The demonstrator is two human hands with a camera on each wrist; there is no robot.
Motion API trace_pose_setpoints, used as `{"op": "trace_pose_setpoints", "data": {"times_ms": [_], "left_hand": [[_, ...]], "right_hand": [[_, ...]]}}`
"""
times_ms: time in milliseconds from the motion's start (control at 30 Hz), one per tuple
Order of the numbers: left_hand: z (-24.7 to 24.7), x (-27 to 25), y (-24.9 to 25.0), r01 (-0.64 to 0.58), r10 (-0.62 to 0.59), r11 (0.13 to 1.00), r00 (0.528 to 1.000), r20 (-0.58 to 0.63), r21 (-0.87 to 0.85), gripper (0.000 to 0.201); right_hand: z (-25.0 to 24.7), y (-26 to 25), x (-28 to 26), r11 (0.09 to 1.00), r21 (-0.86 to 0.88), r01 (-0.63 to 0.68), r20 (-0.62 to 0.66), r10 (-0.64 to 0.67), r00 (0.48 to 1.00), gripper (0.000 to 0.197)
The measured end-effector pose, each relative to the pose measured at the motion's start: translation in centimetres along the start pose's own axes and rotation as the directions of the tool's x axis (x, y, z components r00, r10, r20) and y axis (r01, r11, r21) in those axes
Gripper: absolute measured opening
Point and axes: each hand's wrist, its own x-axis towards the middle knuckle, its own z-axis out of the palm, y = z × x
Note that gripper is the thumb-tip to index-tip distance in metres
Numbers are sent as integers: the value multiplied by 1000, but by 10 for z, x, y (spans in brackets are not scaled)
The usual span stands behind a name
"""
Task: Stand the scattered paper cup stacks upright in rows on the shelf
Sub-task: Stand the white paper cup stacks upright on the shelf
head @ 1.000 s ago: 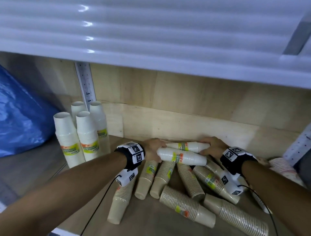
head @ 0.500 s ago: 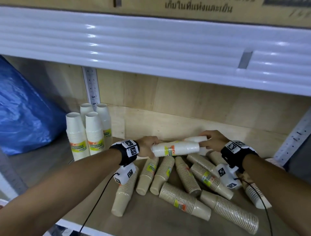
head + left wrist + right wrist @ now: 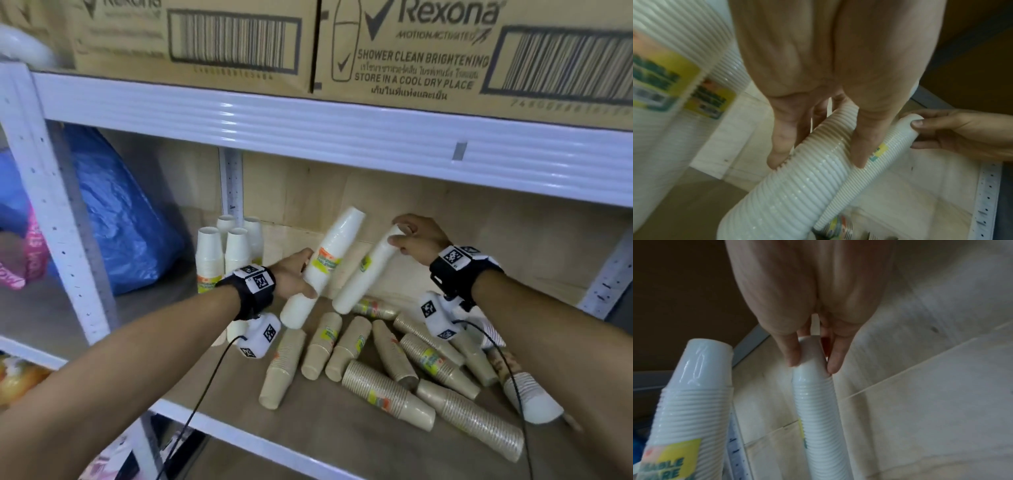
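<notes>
My left hand grips a white cup stack round its middle and holds it tilted, narrow end up, above the pile. My right hand pinches the top end of a second white stack, which leans the same way just right of the first. In the left wrist view my left hand's fingers wrap the ribbed stack. The right wrist view has my right hand on its stack. Several white stacks stand upright at the back left. Several brown stacks lie scattered on the wooden shelf.
A white shelf beam runs low overhead, with cardboard boxes on it. A blue plastic bag fills the bay to the left, behind a white upright post. One patterned white stack lies at the far right.
Both hands have lifted their white stacks off the pile and swung them from lying flat to steeply tilted. The head view has pulled back and up, so the upper shelf's boxes show.
</notes>
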Motion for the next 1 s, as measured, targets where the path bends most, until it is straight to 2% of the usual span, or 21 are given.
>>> {"op": "trace_pose_setpoints", "data": {"times_ms": [133,367,500,700,1000], "left_hand": [[-12,-24,1,25,-38,990,994,-98,-139,76],[-19,-55,-15,77,-123,957,981,-152,-280,52],[-19,-72,-33,117,-161,964,971,-175,-239,47],[-23,-96,-64,191,-234,959,950,-208,-209,58],[-15,-119,-109,281,-307,950,919,-247,-137,59]], "right_hand": [[13,-43,-1,996,-35,87,-24,-88,996,38],[58,-106,-26,965,-137,226,76,-217,973,39],[89,-122,-38,946,-161,280,138,-259,956,39],[127,-133,-50,936,-132,326,241,-289,926,36],[176,-135,-67,934,-143,328,365,-258,895,40]]}}
